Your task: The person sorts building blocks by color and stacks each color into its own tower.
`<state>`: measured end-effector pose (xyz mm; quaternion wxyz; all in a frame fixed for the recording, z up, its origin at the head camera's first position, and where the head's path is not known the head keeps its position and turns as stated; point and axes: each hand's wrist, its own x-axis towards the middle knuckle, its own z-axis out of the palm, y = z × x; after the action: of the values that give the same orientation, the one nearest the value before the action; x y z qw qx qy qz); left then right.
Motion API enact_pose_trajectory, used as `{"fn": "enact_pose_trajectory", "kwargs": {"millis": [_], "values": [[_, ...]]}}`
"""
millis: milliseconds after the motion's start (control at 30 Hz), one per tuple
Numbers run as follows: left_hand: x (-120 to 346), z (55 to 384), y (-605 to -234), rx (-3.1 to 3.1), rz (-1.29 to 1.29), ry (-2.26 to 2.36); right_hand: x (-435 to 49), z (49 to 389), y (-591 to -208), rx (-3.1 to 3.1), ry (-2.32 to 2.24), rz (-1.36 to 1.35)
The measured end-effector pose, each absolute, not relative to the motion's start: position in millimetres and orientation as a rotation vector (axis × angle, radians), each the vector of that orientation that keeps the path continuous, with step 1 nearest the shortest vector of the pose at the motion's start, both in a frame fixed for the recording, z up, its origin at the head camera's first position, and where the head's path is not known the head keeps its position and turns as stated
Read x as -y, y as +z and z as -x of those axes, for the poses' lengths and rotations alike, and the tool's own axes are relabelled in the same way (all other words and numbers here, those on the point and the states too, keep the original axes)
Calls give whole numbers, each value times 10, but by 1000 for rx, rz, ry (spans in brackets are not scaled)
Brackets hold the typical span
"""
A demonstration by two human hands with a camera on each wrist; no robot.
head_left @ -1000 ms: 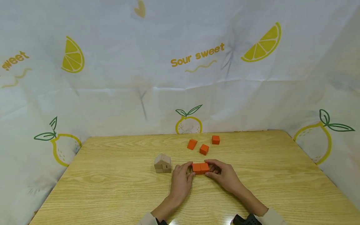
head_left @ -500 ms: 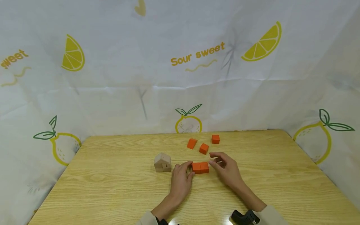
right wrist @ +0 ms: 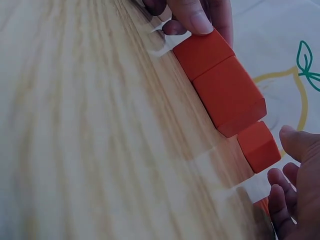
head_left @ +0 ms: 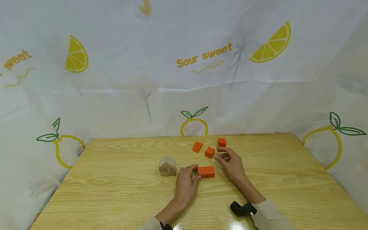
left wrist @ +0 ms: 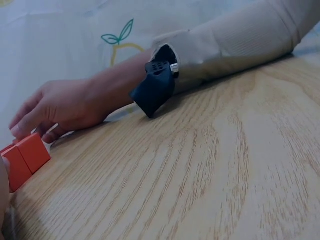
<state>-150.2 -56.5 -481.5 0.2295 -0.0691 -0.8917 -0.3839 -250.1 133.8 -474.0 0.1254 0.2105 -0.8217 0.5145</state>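
Two orange cube blocks sit side by side on the wooden table, a left block [head_left: 202, 172] and a right block [head_left: 210, 172]. My left hand [head_left: 185, 186] pinches the left block between thumb and forefinger, also plain in the right wrist view, where the thumb [right wrist: 195, 17] presses its end. Farther back, my right hand [head_left: 232, 165] holds nothing, its thumb and fingers apart. Its fingertips are beside a tilted-looking orange block [head_left: 210, 152]. In the left wrist view the right hand [left wrist: 65, 107] appears behind the paired blocks.
A small house of plain wooden blocks [head_left: 167, 166] stands left of my left hand. Two more orange pieces lie at the back, a slanted one [head_left: 197, 147] and a cube [head_left: 221, 142]. A lemon-print cloth [head_left: 129, 95] hangs behind the table [head_left: 115, 191].
My right hand has let go of the right orange block and moved back toward the loose orange blocks, its fingers parted. The left hand stays on the left block.
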Motion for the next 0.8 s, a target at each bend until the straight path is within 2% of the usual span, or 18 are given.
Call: {"fn": "enact_pose_trajectory", "kwargs": {"millis": [800], "values": [[564,1496,-4790,2451,172,-1106,-1199,2649,-4735,2513,1451,-585]]}}
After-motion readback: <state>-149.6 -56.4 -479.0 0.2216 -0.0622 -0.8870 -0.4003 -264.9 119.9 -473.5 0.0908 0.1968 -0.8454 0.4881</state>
